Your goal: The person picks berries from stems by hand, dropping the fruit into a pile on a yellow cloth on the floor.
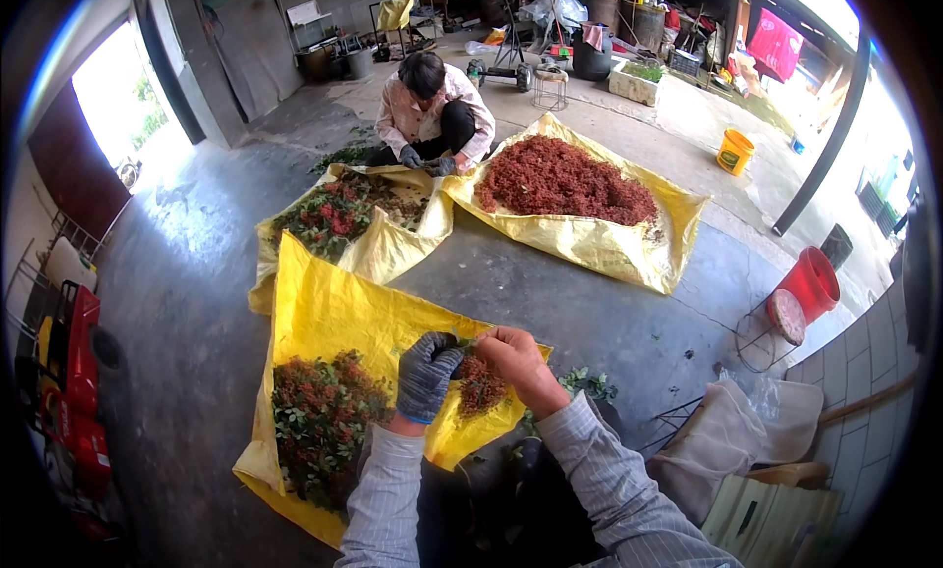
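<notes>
My left hand (428, 379), in a grey knit glove, and my bare right hand (521, 364) meet above a yellow woven sheet (329, 298). Their fingers are closed together on a small green sprig (466, 340), mostly hidden by the fingertips. Below them lies a small heap of picked reddish berries (480, 387). Left of my gloved hand is a larger pile of leafy berry branches (329, 416), with red clusters among green leaves.
Opposite, a crouching person (432, 116) in gloves works over another sheet of leafy berry branches (334, 215). Beside it, a yellow sheet bears a big red berry heap (565, 180). A red bucket (811, 281) and wire stool (786, 318) stand right; a red machine (83, 411) is left.
</notes>
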`<state>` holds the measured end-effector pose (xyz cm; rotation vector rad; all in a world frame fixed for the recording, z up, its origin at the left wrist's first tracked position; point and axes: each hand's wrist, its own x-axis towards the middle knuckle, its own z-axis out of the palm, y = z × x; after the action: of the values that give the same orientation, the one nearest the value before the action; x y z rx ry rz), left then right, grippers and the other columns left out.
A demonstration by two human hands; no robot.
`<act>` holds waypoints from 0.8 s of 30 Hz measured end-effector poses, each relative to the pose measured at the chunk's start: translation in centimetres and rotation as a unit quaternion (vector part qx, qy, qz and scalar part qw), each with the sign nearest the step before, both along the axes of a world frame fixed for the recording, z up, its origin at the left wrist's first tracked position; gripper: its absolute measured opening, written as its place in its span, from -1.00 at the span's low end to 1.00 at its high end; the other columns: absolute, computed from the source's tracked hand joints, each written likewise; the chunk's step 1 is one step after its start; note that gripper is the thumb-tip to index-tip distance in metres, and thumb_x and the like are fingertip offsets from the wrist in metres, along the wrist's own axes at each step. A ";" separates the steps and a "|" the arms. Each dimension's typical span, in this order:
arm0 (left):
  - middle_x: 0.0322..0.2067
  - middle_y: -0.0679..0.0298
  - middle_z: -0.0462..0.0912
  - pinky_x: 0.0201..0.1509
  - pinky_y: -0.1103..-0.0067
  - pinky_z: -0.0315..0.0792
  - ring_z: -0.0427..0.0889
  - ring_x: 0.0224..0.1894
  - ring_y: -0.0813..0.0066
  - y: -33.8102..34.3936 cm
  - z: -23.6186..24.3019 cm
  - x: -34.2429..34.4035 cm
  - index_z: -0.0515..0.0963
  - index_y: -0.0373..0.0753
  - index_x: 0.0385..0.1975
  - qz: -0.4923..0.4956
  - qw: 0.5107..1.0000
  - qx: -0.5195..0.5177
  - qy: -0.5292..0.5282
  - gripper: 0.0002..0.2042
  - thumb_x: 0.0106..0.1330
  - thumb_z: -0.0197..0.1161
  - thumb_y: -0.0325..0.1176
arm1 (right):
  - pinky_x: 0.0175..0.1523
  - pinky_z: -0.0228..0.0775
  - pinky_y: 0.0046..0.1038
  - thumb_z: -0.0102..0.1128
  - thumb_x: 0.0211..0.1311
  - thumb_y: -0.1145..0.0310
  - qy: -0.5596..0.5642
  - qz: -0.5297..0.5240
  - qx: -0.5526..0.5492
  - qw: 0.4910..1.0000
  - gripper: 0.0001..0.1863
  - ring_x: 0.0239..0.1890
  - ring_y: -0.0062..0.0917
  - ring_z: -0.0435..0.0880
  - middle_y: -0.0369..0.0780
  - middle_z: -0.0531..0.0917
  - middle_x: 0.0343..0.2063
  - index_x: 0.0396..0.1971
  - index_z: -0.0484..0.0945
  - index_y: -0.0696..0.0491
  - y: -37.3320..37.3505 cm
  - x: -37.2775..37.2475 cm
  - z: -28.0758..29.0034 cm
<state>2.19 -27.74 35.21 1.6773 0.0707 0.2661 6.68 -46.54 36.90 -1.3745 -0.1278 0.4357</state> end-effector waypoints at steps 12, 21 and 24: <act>-0.41 0.33 0.72 -0.33 0.60 0.55 0.63 -0.44 0.61 -0.4 1.8 -0.7 0.70 -0.33 -0.17 -0.030 0.987 -0.151 0.038 -0.92 0.41 0.35 -0.52 | -0.40 0.26 -0.63 0.34 0.42 0.32 0.141 -0.055 0.186 0.971 -0.85 -0.47 -0.77 0.49 -0.39 0.63 -0.42 -0.22 0.66 0.10 -1.3 0.7 0.9; -0.41 0.31 0.75 -0.40 0.57 0.55 0.63 -0.51 0.59 -0.6 -5.4 2.0 0.75 -0.24 -0.15 0.001 0.996 0.025 0.083 -0.90 0.42 0.38 -0.44 | -0.28 0.33 -0.63 0.31 0.41 0.33 -0.032 -0.087 0.025 0.995 -0.84 -0.34 -0.75 0.61 -0.39 0.71 -0.34 -0.17 0.69 0.10 -3.2 1.0 0.5; -0.15 -0.08 0.77 -0.01 0.19 0.60 0.76 -0.12 -0.09 -5.9 -9.7 1.5 0.65 -0.28 0.00 -0.212 0.882 0.414 -0.078 -0.71 0.33 0.24 -0.35 | -0.29 0.35 -0.61 0.31 0.41 0.32 -0.059 -0.079 -0.006 0.995 -0.82 -0.37 -0.73 0.62 -0.34 0.73 -0.33 -0.17 0.68 0.13 -3.2 1.5 -0.4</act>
<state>3.68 -33.68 25.51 2.4511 -0.6099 0.0908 8.15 -49.70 36.55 -1.4113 -0.1135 0.2234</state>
